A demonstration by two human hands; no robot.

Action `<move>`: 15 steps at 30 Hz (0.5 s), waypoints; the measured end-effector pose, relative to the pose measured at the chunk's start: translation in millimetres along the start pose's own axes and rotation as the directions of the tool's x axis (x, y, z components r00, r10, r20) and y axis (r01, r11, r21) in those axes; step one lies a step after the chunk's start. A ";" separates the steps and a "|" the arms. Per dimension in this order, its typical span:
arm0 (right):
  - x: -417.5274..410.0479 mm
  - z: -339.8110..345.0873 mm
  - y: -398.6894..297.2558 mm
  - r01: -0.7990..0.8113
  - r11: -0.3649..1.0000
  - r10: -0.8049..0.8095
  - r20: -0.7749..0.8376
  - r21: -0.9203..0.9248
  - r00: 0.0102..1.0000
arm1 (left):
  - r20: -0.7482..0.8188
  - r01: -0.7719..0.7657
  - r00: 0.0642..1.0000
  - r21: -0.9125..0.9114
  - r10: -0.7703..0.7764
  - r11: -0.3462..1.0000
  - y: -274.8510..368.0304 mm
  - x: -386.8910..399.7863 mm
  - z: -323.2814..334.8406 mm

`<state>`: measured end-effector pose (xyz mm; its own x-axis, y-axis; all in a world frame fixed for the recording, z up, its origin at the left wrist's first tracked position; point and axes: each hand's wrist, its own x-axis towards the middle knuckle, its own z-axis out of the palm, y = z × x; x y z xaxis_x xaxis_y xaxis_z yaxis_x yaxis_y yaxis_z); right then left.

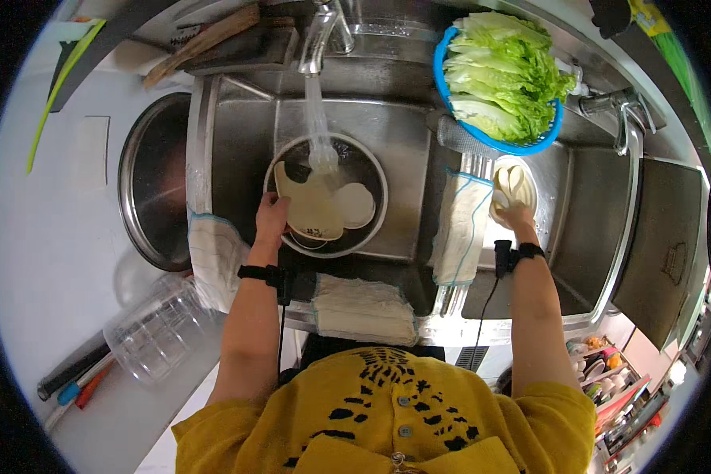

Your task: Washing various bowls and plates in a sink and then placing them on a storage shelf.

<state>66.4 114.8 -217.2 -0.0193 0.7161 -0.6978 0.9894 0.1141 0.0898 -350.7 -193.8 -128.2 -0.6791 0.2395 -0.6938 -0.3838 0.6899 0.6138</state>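
My left hand (274, 218) grips the edge of a cream-coloured dish (311, 204) inside a round metal basin (381, 207) in the left sink bowl. Water from the faucet (313, 56) runs onto the dish. A round white piece (355, 205) lies beside it in the basin. My right hand (515, 216) reaches into a pale bowl (531, 178) in the right sink bowl, its fingers at white spoons (512, 179). Whether the fingers are closed on a spoon cannot be told.
A blue basket (441, 77) of lettuce (497, 77) stands at the back over the sink divider. Cloths lie on the divider (463, 231), the front rim (364, 308) and the left rim (216, 255). A second faucet (604, 103) is at right. A clear plastic container (157, 332) lies at left.
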 end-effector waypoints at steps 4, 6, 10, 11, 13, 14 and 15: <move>-87.0 -53.6 -3.7 0.102 0.994 -0.067 -0.512 0.040 0.856 | -0.016 -0.126 0.992 0.025 0.127 0.992 -1.1 -2.5 -17.4; -141.4 -79.7 -20.0 0.437 0.854 -0.158 -0.660 0.282 0.735 | -0.007 -0.216 0.976 -0.052 0.216 0.975 -5.6 -0.6 -17.2; -207.9 -75.6 -108.0 0.590 0.310 -0.426 -0.446 0.746 0.788 | 0.119 -0.163 0.975 -0.201 0.189 0.966 -10.5 10.8 8.7; -207.8 -61.8 -142.3 0.585 0.335 -0.455 -0.417 0.738 0.787 | 0.198 -0.133 0.959 -0.322 0.204 0.937 -10.4 13.7 17.8; -201.7 -36.6 -192.2 0.636 0.485 -0.502 -0.404 0.600 0.764 | 0.218 -0.069 0.963 -0.382 0.162 0.922 -8.1 18.2 34.1; -196.3 -20.6 -220.9 0.576 0.556 -0.431 -0.385 0.599 0.816 | 0.250 0.006 0.962 -0.418 0.109 0.908 -7.1 18.5 41.0; -191.5 -10.4 -237.0 0.557 0.644 -0.449 -0.331 0.524 0.830 | 0.239 -0.022 0.961 -0.437 0.140 0.899 -7.3 16.7 46.8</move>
<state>-165.9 -42.1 -97.4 -0.5077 0.7712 -0.3840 0.7020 0.1119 -0.7033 -329.9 -162.8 -161.9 -0.5565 0.4898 -0.6711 -0.6040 0.3161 0.7316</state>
